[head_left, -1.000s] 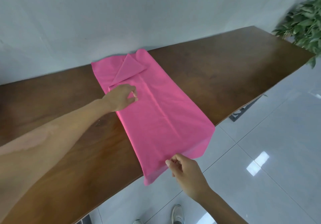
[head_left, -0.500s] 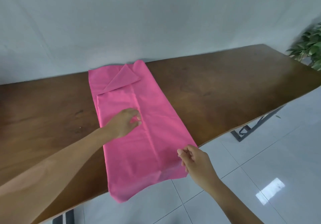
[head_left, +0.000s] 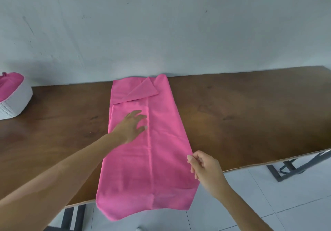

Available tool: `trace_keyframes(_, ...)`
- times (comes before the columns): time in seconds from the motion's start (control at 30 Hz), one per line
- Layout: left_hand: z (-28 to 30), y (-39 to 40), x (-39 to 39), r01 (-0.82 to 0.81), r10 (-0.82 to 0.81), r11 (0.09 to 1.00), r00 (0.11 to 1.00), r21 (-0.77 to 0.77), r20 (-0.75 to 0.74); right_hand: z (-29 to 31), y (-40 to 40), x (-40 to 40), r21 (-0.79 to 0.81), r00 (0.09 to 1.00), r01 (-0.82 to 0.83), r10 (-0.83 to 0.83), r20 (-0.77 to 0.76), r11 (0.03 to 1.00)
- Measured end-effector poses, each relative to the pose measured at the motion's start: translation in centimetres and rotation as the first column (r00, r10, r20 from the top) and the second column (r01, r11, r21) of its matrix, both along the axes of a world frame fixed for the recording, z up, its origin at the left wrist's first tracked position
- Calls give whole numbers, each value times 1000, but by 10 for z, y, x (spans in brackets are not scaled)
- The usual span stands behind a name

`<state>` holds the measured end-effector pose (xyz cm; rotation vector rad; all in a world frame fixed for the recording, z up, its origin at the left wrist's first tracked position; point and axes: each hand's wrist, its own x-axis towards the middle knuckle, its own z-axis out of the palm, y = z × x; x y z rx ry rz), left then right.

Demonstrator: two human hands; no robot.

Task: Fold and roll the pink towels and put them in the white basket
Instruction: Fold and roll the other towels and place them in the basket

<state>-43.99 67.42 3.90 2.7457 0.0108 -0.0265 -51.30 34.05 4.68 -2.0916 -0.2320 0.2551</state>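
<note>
A pink towel (head_left: pixel 161 159) lies across the brown table (head_left: pixel 241 116), folded into a long strip. One corner is turned down as a triangle at its far end, and its near end hangs over the table's front edge. My left hand (head_left: pixel 132 126) rests flat on the strip's left half with fingers spread. My right hand (head_left: pixel 204 166) is at the strip's right edge near the table front, thumb and curled fingers pinching that edge. The white basket (head_left: pixel 19 103) stands at the far left of the table with pink towels (head_left: pixel 9 85) inside.
A pale wall runs right behind the table's back edge. Dark metal table legs (head_left: pixel 290 168) show below the front edge on the right, above a white tiled floor (head_left: pixel 268 204). Bare wood lies on both sides of the towel.
My right hand has moved from the towel's hanging near end up to its right edge. My left hand stays on the towel and its fingers have spread. The view has swung left, bringing the basket in.
</note>
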Motion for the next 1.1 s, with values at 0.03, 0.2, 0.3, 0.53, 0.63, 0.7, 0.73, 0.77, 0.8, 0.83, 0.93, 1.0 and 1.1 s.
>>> trace_keyframes(0.03, 1, 0, 8, -11, 11, 1000, 1000, 5, -4, 1, 1, 7, -8, 1000, -9, 9, 3, 1000)
trace_keyframes(0.2, 2, 2, 57, -27, 28, 999, 999, 41, -35, 11, 7, 42, -46, 998, -45, 46, 32, 998)
trace_keyframes(0.3, 0, 7, 91, -20, 24, 998, 998, 53, -63, 20, 10, 64, -38, 998, -59, 60, 21, 998)
trace_keyframes(0.53, -11, 17, 155, -6, 23, 991, 992, 135, -128, 29, 25, 112, -98, 998, -61, 61, -1, 993)
trace_keyframes(0.63, -13, 20, 169, 36, -13, 983, 992, 178, -129, 29, 28, 130, -83, 999, -47, 46, -21, 995)
trace_keyframes(0.7, -13, 22, 174, 60, -37, 976, 993, 209, -112, 29, 31, 143, -79, 999, -29, 27, -26, 996)
trace_keyframes(0.73, -13, 23, 176, 72, -50, 971, 994, 226, -102, 28, 32, 148, -76, 999, -20, 18, -27, 997)
trace_keyframes(0.77, -13, 25, 177, 77, -60, 970, 995, 230, -80, 28, 34, 154, -73, 1000, -14, 12, -29, 997)
trace_keyframes(0.8, -13, 27, 178, 71, -63, 975, 997, 209, -43, 28, 36, 158, -72, 1000, -14, 12, -29, 997)
trace_keyframes(0.83, -13, 29, 179, 61, -63, 986, 998, 158, 9, 28, 39, 162, -74, 999, -18, 16, -28, 997)
trace_keyframes(0.93, -5, 35, 179, 28, -9, 994, 985, -109, 170, 30, 52, 175, -84, 999, -42, 40, -17, 996)
trace_keyframes(1.0, 4, 38, 175, 0, 71, 957, 969, -289, 235, 34, 62, 186, -101, 997, -70, 71, 7, 992)
trace_keyframes(1.1, 19, 42, 165, -50, 184, 880, 953, -472, 242, 42, 80, 210, -116, 992, -106, 114, 59, 987)
